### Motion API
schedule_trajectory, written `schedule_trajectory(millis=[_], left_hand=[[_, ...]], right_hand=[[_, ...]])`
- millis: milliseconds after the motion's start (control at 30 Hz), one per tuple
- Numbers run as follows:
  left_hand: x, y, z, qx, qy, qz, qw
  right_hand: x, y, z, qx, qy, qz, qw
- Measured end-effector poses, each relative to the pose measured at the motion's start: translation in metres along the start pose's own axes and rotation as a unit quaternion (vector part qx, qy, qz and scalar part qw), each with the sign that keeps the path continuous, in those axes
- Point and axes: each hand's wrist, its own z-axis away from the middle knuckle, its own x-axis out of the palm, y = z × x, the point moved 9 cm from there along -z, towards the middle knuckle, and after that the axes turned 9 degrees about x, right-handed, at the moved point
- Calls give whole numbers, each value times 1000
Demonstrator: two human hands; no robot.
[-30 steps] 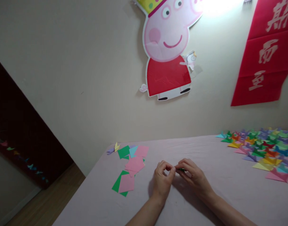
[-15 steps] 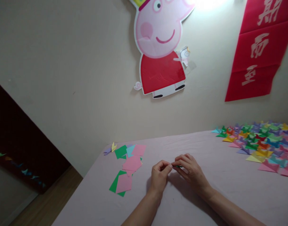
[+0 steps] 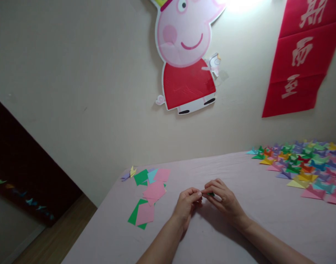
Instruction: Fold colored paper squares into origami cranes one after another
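Note:
A small folded piece of green paper (image 3: 211, 194) shows between the fingers of my right hand (image 3: 223, 200), just above the cloth-covered table. My right thumb and fingertips are closed on it. My left hand (image 3: 187, 204) meets the right at the fingertips, thumb pressed to the index finger in a pinch at the paper's left end. Most of the paper is hidden behind the fingers, so its folded shape cannot be made out. Left of my hands lie loose paper squares: pink ones (image 3: 154, 191), green ones (image 3: 141, 177) and a light blue one (image 3: 152, 176).
Many folded paper cranes (image 3: 305, 168) in mixed colours cover the table's right side. A yellow folded piece (image 3: 132, 171) and a purple one (image 3: 125, 176) lie at the far left corner. Behind the table, the wall carries a pig cutout (image 3: 188, 84) and a red banner (image 3: 297, 69).
My left hand has turned slightly, and its lower fingers now show under the thumb. A bit more green paper shows at my right hand. The view has shifted slightly.

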Motion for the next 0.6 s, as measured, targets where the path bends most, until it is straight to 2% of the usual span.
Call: schedule_trajectory(millis=[133,300,467,600], left_hand=[[0,1,-2,22,-12,-31,999],[-2,12,1,104,16,-116,988],[-1,28,8,191,37,-284,939],[-2,33,9,208,50,-309,927]], right_hand=[[1,6,-1,36,-5,-36,999],[3,18,-3,113,-17,-72,991],[6,25,-2,173,-29,-107,979],[10,29,0,205,-39,-119,971]])
